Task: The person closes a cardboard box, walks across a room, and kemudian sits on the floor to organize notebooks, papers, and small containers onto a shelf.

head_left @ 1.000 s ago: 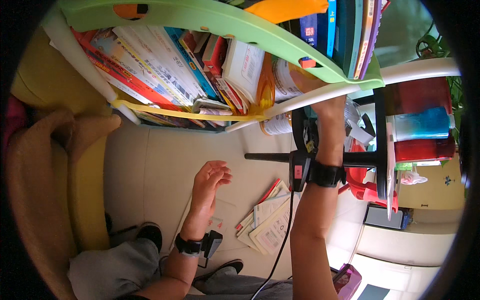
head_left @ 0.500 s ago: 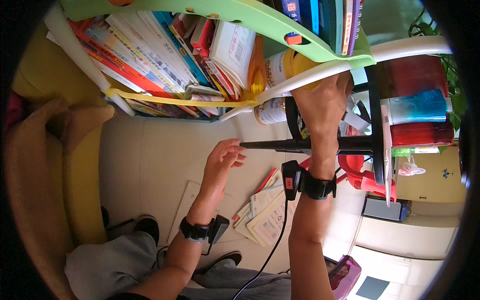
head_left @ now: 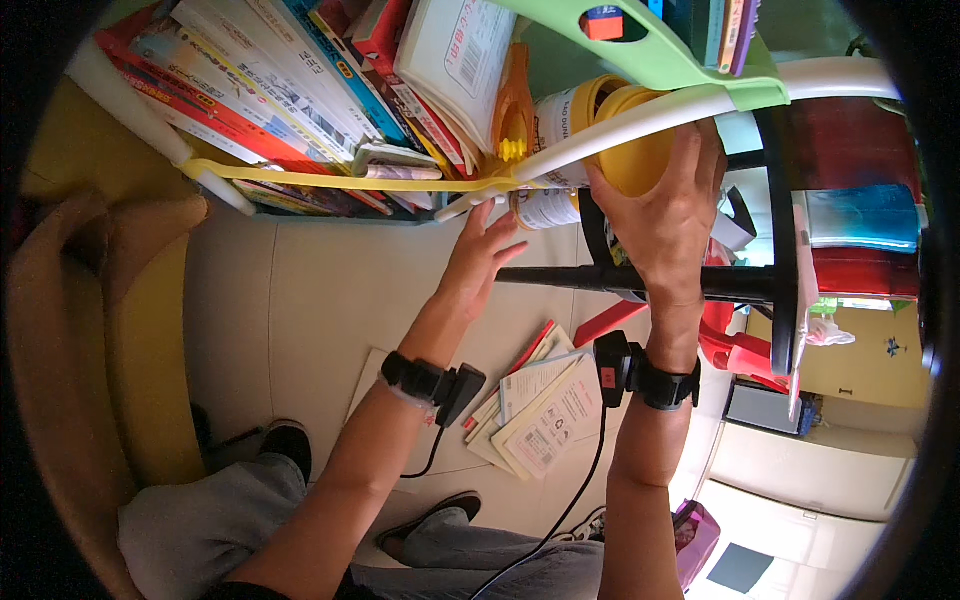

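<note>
My right hand point(head_left: 668, 225) is curled round a yellow-lidded canister point(head_left: 635, 165) on the shelf rack, thumb on one side and fingers on the other. The rack's white tube point(head_left: 725, 98) crosses in front of it. Another white-labelled canister point(head_left: 548, 208) stands next to it, lower in the picture. My left hand point(head_left: 475, 260) is open, fingers spread, its tips close to the end of the white tube and the lower canister; whether they touch is unclear. Black wristbands with small boxes are on both wrists.
Books point(head_left: 270, 90) lean on the rack behind a yellow strap point(head_left: 330, 184). A black stand point(head_left: 640, 279) and a red stool point(head_left: 735, 350) are at the right. Papers and booklets point(head_left: 540, 420) lie on the floor. A yellow-brown sofa point(head_left: 150, 330) is at the left.
My left hand has moved up toward the rack and its fingers have spread. My right hand has shifted slightly right and down, with more of the yellow lid showing within its grip.
</note>
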